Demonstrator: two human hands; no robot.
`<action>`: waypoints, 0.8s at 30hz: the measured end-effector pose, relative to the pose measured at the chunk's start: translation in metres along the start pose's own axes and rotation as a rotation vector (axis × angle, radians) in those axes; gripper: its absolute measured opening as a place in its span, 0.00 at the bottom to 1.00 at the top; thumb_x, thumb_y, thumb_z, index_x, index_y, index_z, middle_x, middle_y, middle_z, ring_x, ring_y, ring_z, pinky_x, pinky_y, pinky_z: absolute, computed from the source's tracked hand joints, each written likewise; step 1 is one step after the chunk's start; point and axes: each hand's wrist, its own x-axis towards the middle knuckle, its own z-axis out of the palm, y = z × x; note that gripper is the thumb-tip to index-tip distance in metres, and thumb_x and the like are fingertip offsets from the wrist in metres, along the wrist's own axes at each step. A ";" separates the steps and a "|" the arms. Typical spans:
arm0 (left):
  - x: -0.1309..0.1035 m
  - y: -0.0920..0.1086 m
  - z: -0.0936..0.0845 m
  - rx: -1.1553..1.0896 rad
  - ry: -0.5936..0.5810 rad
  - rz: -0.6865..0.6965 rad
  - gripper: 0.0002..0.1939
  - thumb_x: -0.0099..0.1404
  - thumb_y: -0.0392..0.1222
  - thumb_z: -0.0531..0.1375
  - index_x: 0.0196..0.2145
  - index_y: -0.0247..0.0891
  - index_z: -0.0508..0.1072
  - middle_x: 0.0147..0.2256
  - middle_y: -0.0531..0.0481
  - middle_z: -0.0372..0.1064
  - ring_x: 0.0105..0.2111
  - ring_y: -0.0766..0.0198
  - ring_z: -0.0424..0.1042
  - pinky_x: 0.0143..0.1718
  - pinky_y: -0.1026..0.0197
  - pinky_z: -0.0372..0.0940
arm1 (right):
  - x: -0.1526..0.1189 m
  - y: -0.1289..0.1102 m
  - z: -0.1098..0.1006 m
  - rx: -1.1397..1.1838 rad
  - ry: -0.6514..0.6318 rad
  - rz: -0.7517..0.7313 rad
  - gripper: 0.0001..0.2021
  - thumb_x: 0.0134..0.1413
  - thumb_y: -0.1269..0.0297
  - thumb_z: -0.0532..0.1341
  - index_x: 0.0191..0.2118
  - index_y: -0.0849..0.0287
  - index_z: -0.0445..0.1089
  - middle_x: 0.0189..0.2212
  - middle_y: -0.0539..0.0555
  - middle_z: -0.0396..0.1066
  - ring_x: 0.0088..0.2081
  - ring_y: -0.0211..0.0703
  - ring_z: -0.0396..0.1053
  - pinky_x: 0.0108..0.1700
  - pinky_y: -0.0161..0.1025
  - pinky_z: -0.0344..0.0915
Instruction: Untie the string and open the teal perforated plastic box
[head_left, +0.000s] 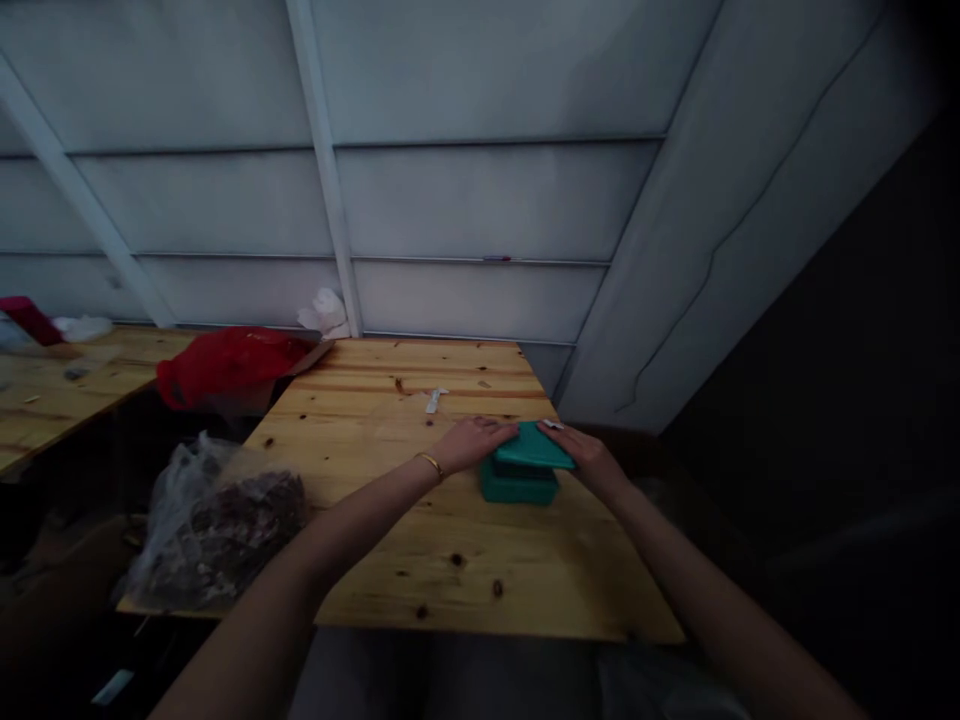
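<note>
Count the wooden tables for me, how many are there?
2. One light pine wooden table lies under both hands and the teal plastic box. A second wooden table stands at far left, partly cut off; more may be hidden.

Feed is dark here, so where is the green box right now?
In the head view the green box sits on the wooden table, right of centre toward the far right corner, between the left hand and right hand, which touch its lid.
</note>
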 end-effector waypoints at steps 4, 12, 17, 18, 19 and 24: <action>-0.014 0.010 -0.034 -0.201 0.037 -0.143 0.18 0.68 0.37 0.51 0.55 0.39 0.62 0.51 0.43 0.70 0.49 0.58 0.71 0.51 0.57 0.64 | 0.018 -0.023 -0.021 0.096 -0.019 0.067 0.23 0.55 0.74 0.54 0.57 0.59 0.66 0.52 0.59 0.71 0.52 0.48 0.71 0.54 0.46 0.69; -0.127 0.043 -0.047 -0.811 -0.015 -0.539 0.26 0.63 0.49 0.57 0.54 0.34 0.58 0.45 0.39 0.70 0.43 0.53 0.71 0.44 0.51 0.67 | 0.023 -0.147 -0.011 0.633 -0.257 0.575 0.14 0.50 0.52 0.61 0.30 0.59 0.76 0.29 0.55 0.77 0.31 0.51 0.75 0.35 0.46 0.74; -0.197 0.049 0.000 -1.508 0.042 -0.724 0.30 0.59 0.51 0.61 0.55 0.34 0.60 0.50 0.41 0.68 0.50 0.55 0.69 0.52 0.50 0.64 | 0.016 -0.206 0.035 1.061 -0.433 0.833 0.21 0.46 0.46 0.61 0.33 0.62 0.76 0.36 0.59 0.78 0.41 0.55 0.75 0.46 0.48 0.72; -0.207 0.047 0.007 -1.531 0.057 -0.778 0.31 0.58 0.51 0.62 0.55 0.34 0.61 0.50 0.41 0.69 0.50 0.54 0.68 0.53 0.49 0.64 | 0.014 -0.213 0.046 1.063 -0.408 0.865 0.22 0.46 0.46 0.61 0.35 0.63 0.76 0.38 0.60 0.78 0.43 0.56 0.74 0.49 0.49 0.70; -0.214 0.046 0.013 -1.519 0.075 -0.823 0.31 0.58 0.50 0.62 0.55 0.34 0.62 0.51 0.41 0.69 0.50 0.54 0.68 0.53 0.49 0.64 | 0.011 -0.219 0.056 1.032 -0.369 0.901 0.23 0.45 0.46 0.60 0.37 0.63 0.77 0.41 0.61 0.77 0.46 0.57 0.74 0.51 0.51 0.68; -0.224 0.040 0.013 -1.208 0.137 -0.941 0.28 0.56 0.41 0.63 0.54 0.33 0.63 0.53 0.40 0.66 0.52 0.54 0.66 0.55 0.52 0.61 | -0.008 -0.233 0.091 0.749 -0.161 1.031 0.28 0.44 0.47 0.58 0.44 0.65 0.76 0.47 0.63 0.74 0.50 0.59 0.71 0.56 0.54 0.65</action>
